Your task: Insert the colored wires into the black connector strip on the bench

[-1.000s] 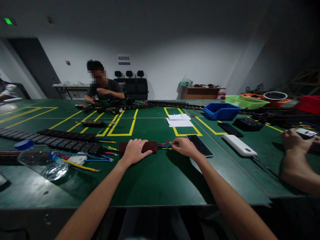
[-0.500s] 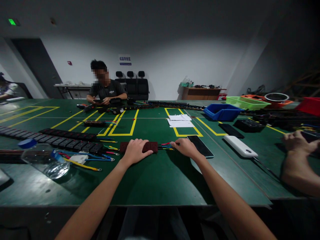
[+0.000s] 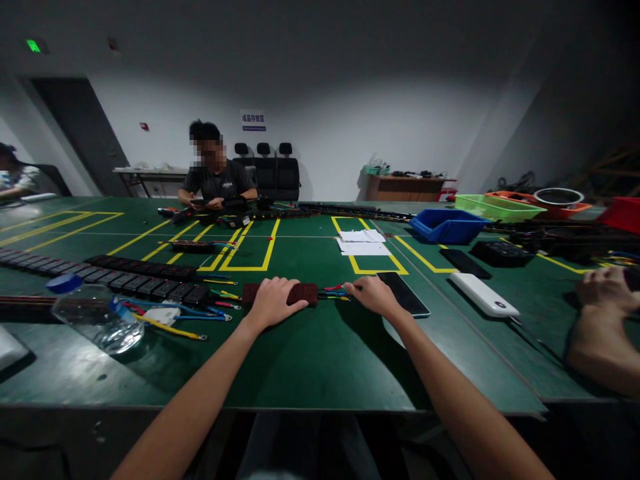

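Observation:
My left hand lies on a dark red flat block in the middle of the green table, fingers curled over its near edge. My right hand is closed in a pinch on the coloured wires that stick out of the block's right end. A black phone lies just right of that hand.
Rows of black modules and loose coloured wires lie at left beside a fallen water bottle. A white power bank, blue bin and papers sit to the right. A co-worker's hand rests at far right; another person sits opposite.
Both hands have stayed on the block and wires. The view has shifted slightly, and the co-worker's hand at right has moved a little.

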Demonstrator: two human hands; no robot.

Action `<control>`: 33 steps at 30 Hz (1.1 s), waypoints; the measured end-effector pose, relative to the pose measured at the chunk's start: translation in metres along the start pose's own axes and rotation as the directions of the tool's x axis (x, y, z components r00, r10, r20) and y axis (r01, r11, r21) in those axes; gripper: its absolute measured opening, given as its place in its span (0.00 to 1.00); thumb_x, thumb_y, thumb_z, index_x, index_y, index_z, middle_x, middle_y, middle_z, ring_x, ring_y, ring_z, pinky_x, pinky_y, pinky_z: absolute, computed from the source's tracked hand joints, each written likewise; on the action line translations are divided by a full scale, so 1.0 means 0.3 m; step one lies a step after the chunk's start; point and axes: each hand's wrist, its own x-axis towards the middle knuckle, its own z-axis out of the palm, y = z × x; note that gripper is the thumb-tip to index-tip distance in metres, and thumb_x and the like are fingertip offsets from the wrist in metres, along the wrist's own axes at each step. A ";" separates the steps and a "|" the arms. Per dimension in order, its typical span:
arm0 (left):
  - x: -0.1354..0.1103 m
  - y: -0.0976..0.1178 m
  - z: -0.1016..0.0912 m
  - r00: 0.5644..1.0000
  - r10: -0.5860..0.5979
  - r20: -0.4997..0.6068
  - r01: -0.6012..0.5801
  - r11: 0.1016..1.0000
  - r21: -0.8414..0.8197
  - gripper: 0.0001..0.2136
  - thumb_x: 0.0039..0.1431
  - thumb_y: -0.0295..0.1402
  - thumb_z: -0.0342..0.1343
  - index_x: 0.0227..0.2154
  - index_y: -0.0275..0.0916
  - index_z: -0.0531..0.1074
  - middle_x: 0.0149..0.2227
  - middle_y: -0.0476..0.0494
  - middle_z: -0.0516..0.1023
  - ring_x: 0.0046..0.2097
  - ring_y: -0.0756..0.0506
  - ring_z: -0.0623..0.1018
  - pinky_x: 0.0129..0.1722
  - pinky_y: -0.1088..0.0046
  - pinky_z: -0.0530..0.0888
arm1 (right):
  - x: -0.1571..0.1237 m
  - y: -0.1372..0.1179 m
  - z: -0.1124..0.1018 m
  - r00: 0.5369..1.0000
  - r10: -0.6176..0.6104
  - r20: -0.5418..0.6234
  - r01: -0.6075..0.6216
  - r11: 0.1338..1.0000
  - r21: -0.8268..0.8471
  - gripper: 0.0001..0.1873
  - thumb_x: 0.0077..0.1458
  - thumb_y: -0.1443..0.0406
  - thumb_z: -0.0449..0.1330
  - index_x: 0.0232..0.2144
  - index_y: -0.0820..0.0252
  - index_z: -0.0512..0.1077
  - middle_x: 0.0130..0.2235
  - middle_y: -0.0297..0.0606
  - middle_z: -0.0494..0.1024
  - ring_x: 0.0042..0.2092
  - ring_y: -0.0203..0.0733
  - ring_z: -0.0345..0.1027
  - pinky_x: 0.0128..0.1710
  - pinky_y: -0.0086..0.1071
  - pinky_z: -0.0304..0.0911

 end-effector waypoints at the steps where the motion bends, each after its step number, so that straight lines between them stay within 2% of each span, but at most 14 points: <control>1: 0.000 0.000 -0.001 1.000 0.001 -0.001 -0.001 1.000 -0.001 0.30 0.65 0.59 0.48 0.57 0.41 0.72 0.48 0.37 0.79 0.48 0.36 0.76 0.44 0.60 0.67 | 0.000 0.000 -0.001 1.000 0.005 -0.007 -0.005 1.000 -0.002 0.27 0.68 0.50 0.51 0.26 0.56 0.78 0.30 0.41 0.79 0.31 0.40 0.70 0.27 0.31 0.47; 7: 0.002 -0.003 0.003 1.000 0.003 -0.005 -0.003 1.000 -0.003 0.30 0.65 0.59 0.48 0.57 0.41 0.72 0.48 0.37 0.80 0.48 0.36 0.76 0.45 0.60 0.67 | 0.001 -0.003 -0.006 0.996 0.052 -0.077 -0.052 0.999 0.002 0.27 0.68 0.49 0.50 0.27 0.56 0.78 0.32 0.42 0.79 0.33 0.41 0.70 0.29 0.31 0.48; 14: 0.003 -0.005 0.008 1.000 0.005 -0.007 -0.005 1.000 0.006 0.31 0.65 0.60 0.48 0.57 0.40 0.72 0.49 0.37 0.79 0.48 0.36 0.76 0.45 0.61 0.67 | -0.004 -0.008 -0.003 0.999 0.033 0.022 -0.033 0.999 -0.007 0.26 0.68 0.50 0.51 0.27 0.56 0.78 0.31 0.42 0.79 0.32 0.42 0.70 0.27 0.32 0.47; 20: 0.001 -0.007 0.009 1.000 0.015 -0.016 -0.015 1.000 0.006 0.30 0.65 0.59 0.48 0.57 0.40 0.72 0.48 0.37 0.79 0.48 0.37 0.76 0.45 0.61 0.67 | -0.012 -0.022 -0.024 0.998 0.063 0.019 -0.063 0.998 0.004 0.23 0.67 0.50 0.53 0.32 0.56 0.79 0.34 0.42 0.80 0.35 0.42 0.71 0.29 0.30 0.49; 24: 0.002 -0.005 0.008 1.000 0.014 -0.023 -0.013 1.000 0.012 0.30 0.65 0.59 0.48 0.56 0.41 0.72 0.48 0.38 0.80 0.48 0.37 0.76 0.45 0.62 0.67 | -0.013 -0.022 -0.026 0.996 0.079 0.038 -0.079 0.997 -0.011 0.23 0.67 0.49 0.53 0.31 0.57 0.78 0.33 0.41 0.79 0.34 0.41 0.70 0.29 0.30 0.47; 33: 0.003 -0.002 0.005 1.000 0.007 -0.014 -0.007 1.000 0.011 0.31 0.65 0.60 0.48 0.56 0.39 0.72 0.48 0.37 0.80 0.48 0.36 0.76 0.44 0.60 0.67 | 0.001 -0.012 -0.011 0.998 0.069 -0.012 -0.067 0.988 0.138 0.24 0.67 0.51 0.51 0.27 0.59 0.75 0.28 0.38 0.76 0.30 0.39 0.65 0.28 0.31 0.46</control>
